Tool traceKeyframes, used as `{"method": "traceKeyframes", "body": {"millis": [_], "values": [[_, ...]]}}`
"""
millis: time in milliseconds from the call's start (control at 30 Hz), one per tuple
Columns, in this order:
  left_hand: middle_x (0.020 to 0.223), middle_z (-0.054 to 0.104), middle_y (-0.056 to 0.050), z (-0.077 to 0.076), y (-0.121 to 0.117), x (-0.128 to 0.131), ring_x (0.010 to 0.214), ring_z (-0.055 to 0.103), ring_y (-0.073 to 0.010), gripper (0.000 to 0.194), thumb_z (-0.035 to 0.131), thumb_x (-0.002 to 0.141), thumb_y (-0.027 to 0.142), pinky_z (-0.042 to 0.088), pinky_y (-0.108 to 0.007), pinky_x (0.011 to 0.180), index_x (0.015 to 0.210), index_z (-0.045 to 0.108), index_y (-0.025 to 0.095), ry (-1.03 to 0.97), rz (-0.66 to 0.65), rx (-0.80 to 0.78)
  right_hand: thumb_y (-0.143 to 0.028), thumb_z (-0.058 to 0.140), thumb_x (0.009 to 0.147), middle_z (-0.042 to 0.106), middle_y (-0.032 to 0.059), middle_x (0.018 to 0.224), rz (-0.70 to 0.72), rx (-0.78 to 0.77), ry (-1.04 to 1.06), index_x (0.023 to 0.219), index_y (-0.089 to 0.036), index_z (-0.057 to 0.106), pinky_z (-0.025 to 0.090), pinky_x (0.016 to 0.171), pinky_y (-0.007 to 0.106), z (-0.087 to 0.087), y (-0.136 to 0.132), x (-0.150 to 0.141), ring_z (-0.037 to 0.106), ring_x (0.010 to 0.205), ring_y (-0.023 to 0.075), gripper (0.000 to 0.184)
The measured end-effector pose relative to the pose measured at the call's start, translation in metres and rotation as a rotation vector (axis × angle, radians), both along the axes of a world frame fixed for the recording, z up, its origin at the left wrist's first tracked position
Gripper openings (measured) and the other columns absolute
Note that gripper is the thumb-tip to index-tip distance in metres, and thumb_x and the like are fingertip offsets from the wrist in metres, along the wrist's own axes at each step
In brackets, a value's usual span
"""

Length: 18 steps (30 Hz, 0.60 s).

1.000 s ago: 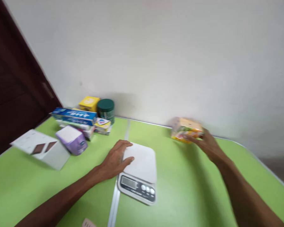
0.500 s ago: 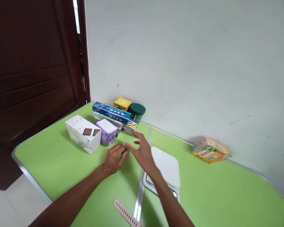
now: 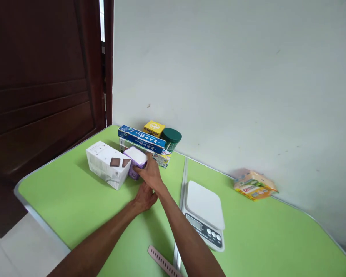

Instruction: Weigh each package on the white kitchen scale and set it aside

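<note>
Right grip (image 3: 150, 173) closed about the purple pack (image 3: 135, 154)

Clock directions take the pack as centre, with twelve toward the wall. The right grip comes in from four o'clock, thumb laid across the near face and fingers curled round the right-hand end; the finger ends are partly hidden, so firmness of contact cannot be read. The left grip (image 3: 145, 198) lies at five o'clock, below the right wrist, fingers bent; whether it pinches anything cannot be told. The pack sits pale top upward on the green surface (image 3: 276, 238), with the white box (image 3: 107, 163) close at nine o'clock, the blue carton (image 3: 141, 139) at twelve to one, the green-lidded tub (image 3: 172, 139) at two and the scale (image 3: 205, 204) at four.

Handling, by judgement: the pack is probably light and somewhat yielding, more likely to dent than to break, and slippery if its purple covering is film, which cannot be confirmed. A broad, gentle hold on opposite faces at mid-height should spread the pressure; squeezing a single corner invites creasing or twisting. The four-o'clock end offers the freest access, since the white box crowds the nine-o'clock side.
</note>
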<state>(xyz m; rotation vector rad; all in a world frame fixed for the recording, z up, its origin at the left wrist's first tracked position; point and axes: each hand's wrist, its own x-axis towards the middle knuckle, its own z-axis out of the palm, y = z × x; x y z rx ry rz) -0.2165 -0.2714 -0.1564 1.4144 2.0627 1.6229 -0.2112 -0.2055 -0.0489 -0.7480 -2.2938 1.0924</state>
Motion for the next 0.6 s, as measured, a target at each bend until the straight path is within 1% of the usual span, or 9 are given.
{"method": "traceKeyframes", "body": {"millis": [67,167,233,300,400,467,500,567,600], "values": [[0.097,0.073,-0.012,0.014,-0.008,0.003,0.094,0.070,-0.0295,0.022,0.052,0.094,0.035,0.059,-0.051,0.090,0.102,0.067,0.021,0.006,0.041,0.015,-0.030,0.079,0.067,0.072,0.0065,0.113,0.001,0.008,0.008,0.120,-0.025,0.058,0.053,0.095,0.047,0.005,0.009,0.010,0.067,0.104,0.0297,0.058],[0.100,0.069,-0.012,0.040,-0.021,0.014,0.097,0.066,-0.0270,0.022,0.044,0.102,0.030,0.056,-0.047,0.091,0.105,0.063,0.020,0.085,0.157,0.128,-0.035,0.079,0.068,0.073,0.0046,0.106,0.022,-0.043,0.001,0.120,-0.023,0.061,0.054,0.090,0.045,0.013,0.027,0.035,0.067,0.097,0.0284,0.057],[0.100,0.066,-0.011,0.055,-0.029,0.022,0.098,0.064,-0.0255,0.017,0.047,0.103,0.031,0.055,-0.044,0.090,0.106,0.060,0.020,0.168,0.199,0.223,-0.035,0.079,0.068,0.073,0.0039,0.107,0.038,-0.075,0.016,0.123,-0.023,0.062,0.054,0.091,0.043,0.015,0.036,0.054,0.067,0.098,0.0276,0.059],[0.106,0.063,-0.012,0.064,-0.033,0.027,0.104,0.062,-0.0261,0.019,0.051,0.102,0.032,0.054,-0.044,0.093,0.115,0.057,0.019,0.225,0.248,0.292,-0.031,0.079,0.067,0.073,0.0042,0.114,0.080,-0.097,0.059,0.126,-0.024,0.061,0.053,0.094,0.042,0.014,0.040,0.074,0.067,0.104,0.0273,0.062],[0.140,0.051,-0.022,0.064,-0.032,0.024,0.136,0.050,-0.0334,0.052,0.058,0.100,0.038,0.045,-0.055,0.113,0.143,0.043,0.015,0.236,0.365,0.320,-0.029,0.077,0.069,0.071,0.0061,0.122,0.136,-0.178,0.116,0.131,-0.023,0.057,0.054,0.097,0.043,0.005,0.037,0.098,0.067,0.109,0.0272,0.066],[0.157,0.036,-0.026,0.057,-0.029,0.018,0.152,0.035,-0.0368,0.073,0.060,0.098,0.045,0.034,-0.059,0.122,0.156,0.029,0.014,0.159,0.363,0.276,-0.032,0.079,0.071,0.067,0.0100,0.132,0.103,-0.235,0.162,0.141,-0.023,0.049,0.054,0.102,0.047,-0.003,0.031,0.110,0.066,0.116,0.0290,0.077],[0.160,0.034,-0.025,0.052,-0.027,0.015,0.155,0.032,-0.0373,0.077,0.059,0.098,0.048,0.032,-0.060,0.124,0.159,0.026,0.015,0.090,0.341,0.246,-0.033,0.081,0.070,0.063,0.0126,0.140,0.072,-0.255,0.189,0.148,-0.023,0.043,0.053,0.105,0.049,-0.007,0.027,0.113,0.064,0.123,0.0306,0.087],[0.157,0.042,-0.024,0.044,-0.024,0.010,0.155,0.035,-0.0375,0.076,0.055,0.100,0.056,0.033,-0.061,0.124,0.159,0.029,0.016,-0.069,0.284,0.186,-0.035,0.086,0.067,0.055,0.0169,0.151,-0.001,-0.296,0.229,0.156,-0.024,0.032,0.051,0.110,0.053,-0.016,0.017,0.117,0.058,0.135,0.0338,0.105],[0.153,0.049,-0.023,0.041,-0.024,0.009,0.151,0.041,-0.0374,0.074,0.052,0.100,0.058,0.036,-0.061,0.123,0.158,0.033,0.017,-0.134,0.254,0.159,-0.036,0.087,0.067,0.054,0.0178,0.152,-0.030,-0.312,0.240,0.158,-0.024,0.030,0.051,0.111,0.055,-0.021,0.012,0.118,0.057,0.137,0.0347,0.107]]}}
